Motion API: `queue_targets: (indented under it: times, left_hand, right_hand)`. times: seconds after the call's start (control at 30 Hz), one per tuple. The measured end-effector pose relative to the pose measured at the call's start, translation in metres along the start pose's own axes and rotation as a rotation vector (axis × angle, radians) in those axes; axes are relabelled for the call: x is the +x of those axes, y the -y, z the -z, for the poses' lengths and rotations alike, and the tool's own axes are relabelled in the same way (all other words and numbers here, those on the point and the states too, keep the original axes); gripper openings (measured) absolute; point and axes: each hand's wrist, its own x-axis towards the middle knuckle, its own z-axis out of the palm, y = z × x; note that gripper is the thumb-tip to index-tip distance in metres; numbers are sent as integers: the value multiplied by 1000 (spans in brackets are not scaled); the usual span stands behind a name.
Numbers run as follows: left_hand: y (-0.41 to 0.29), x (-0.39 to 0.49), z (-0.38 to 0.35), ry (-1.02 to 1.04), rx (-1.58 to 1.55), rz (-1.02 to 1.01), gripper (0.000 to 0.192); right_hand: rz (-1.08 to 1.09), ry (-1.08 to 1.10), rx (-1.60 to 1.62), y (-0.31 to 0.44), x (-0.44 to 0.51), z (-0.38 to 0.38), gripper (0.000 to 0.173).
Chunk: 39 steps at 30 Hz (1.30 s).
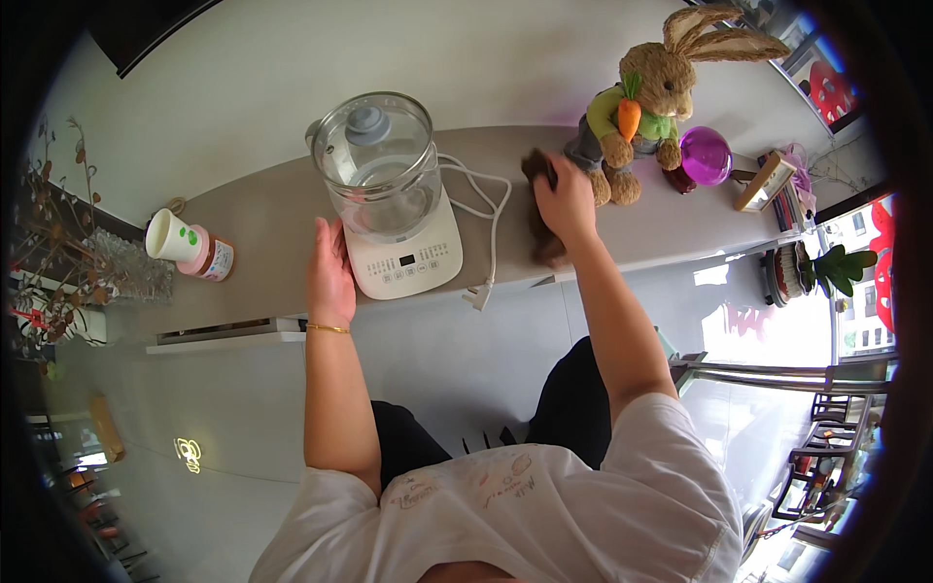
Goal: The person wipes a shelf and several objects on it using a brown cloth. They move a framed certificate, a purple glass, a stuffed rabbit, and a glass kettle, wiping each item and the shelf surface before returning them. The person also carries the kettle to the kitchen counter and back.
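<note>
An electric glass kettle [383,164] with a grey-knobbed glass lid [369,125] stands on its white base [408,273], which has a small dark display and a row of buttons. My left hand [332,280] is upright along the left side of that base, its palm turned toward it and nothing in its grasp. Contact with the base is hard to confirm. A brown cloth [543,237] is bunched under my right hand [567,197], which grips it on the cabinet top between the kettle's cord and a straw rabbit figure [656,87].
The white power cord [503,197] ends in a plug [478,296] overhanging the front edge of the cabinet top [270,211]. A paper cup [171,237] and a jar [219,259] lie left. Rightward are a purple ball [705,155] and a picture frame [765,182].
</note>
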Motion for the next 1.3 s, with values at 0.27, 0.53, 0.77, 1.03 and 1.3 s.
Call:
queue_targets:
  times: [0.27, 0.53, 0.77, 1.03, 1.3]
  left_hand:
    - [6, 2, -11, 12, -57, -46, 74]
    - [9, 8, -10, 119, -11, -31, 69]
    - [38, 1, -45, 200, 45, -19, 81]
    - [67, -3, -123, 138, 144, -110, 86]
    - [100, 2, -168, 12, 481, -215, 91]
  right_hand:
    - [156, 444, -435, 66, 18, -69, 52]
    - [-219, 530, -92, 29, -27, 1, 62]
    - [-353, 176, 407, 19, -89, 2, 66]
    - [-393, -118, 508, -39, -81, 29, 59]
    - [-583, 220, 818, -58, -112, 95, 44]
